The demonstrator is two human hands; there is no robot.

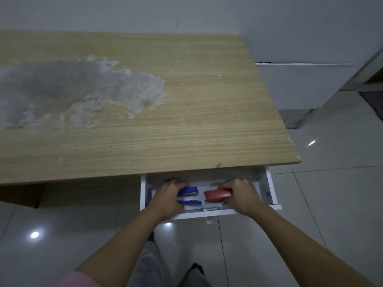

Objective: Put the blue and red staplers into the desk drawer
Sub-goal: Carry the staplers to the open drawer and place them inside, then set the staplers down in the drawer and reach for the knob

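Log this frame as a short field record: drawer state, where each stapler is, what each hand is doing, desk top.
drawer: open, under desk's right end
blue stapler: inside drawer, left side
red stapler: inside drawer, right of blue
left hand: in drawer, grip on blue stapler
right hand: in drawer, grip on red stapler
desk: wood top, large pale worn patch at left

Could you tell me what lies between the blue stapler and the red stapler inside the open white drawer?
In the head view, only a bare strip of the white drawer floor separates the blue stapler from the red stapler; they do not touch.
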